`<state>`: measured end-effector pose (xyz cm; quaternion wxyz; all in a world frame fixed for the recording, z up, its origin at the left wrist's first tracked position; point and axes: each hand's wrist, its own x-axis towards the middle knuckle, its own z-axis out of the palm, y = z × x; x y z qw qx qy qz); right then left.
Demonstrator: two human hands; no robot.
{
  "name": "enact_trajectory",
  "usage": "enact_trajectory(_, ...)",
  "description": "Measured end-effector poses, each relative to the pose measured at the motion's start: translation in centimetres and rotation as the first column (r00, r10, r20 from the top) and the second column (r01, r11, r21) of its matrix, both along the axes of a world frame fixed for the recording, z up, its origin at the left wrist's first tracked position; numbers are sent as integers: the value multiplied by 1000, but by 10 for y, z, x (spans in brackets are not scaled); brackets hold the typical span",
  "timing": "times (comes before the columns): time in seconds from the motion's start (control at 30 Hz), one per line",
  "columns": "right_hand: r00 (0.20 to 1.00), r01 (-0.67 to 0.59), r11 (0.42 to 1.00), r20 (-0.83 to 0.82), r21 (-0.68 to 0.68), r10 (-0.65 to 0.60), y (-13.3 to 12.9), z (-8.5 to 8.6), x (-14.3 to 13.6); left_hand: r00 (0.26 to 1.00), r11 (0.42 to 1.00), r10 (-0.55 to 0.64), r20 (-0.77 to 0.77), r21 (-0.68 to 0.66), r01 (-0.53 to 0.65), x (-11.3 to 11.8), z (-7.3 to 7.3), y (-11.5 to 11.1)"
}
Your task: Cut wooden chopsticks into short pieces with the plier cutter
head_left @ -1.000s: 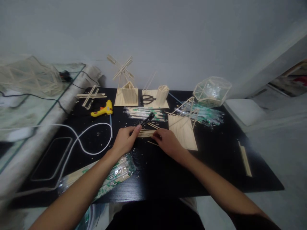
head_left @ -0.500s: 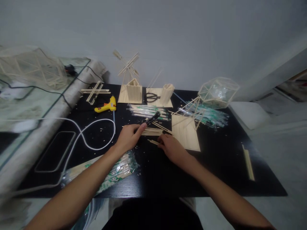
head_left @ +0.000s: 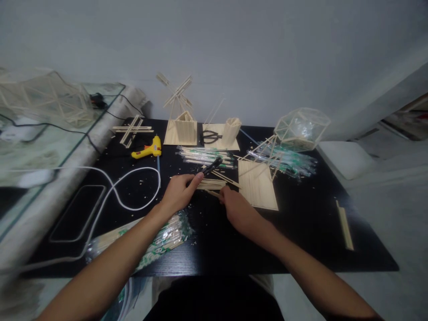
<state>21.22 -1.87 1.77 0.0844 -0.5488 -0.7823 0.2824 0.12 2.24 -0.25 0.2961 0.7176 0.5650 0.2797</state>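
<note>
My left hand (head_left: 180, 189) is closed around a black tool (head_left: 212, 166), whose far end points up and to the right. Under and beside it lie several thin wooden sticks (head_left: 211, 184) in a row on the black table. My right hand (head_left: 232, 200) is closed, thumb and fingers pinching a short wooden stick (head_left: 212, 193) just in front of that row. To its right is a flat wooden panel (head_left: 258, 185) with a stick frame on its far edge. Two more loose sticks (head_left: 227, 179) slant between the row and the panel.
A yellow glue gun (head_left: 147, 148) and white cable (head_left: 123, 171) lie left. Behind stand a wooden windmill model (head_left: 186, 129) and a round stick tower (head_left: 231, 132) near black scissors (head_left: 211, 137). Packets of sticks (head_left: 167, 234) lie in front; a geometric frame (head_left: 302, 129) sits back right.
My right hand's fingers have closed more tightly on the short stick, and the hand has turned slightly. My left hand and the black tool have hardly moved.
</note>
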Motion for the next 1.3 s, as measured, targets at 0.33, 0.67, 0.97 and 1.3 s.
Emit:
enact_trajectory(0.33,535,157,973,-813,-169,-228,15,6,-6,984,1000,25,177,-11,-23,-4,-3,0)
enact_trajectory(0.67,510,125,990,-852,-66,-121,20,4,-17,937,998,-25,348,-41,42,-2,24,-4)
enact_trajectory(0.97,478,25,999,-877,-43,-50,24,-9,-12,932,998,-8,363,-55,30,32,67,-22)
enact_trajectory(1.3,512,56,995,-858,84,43,32,-28,-16,959,991,-125,254,81,108,52,69,-21)
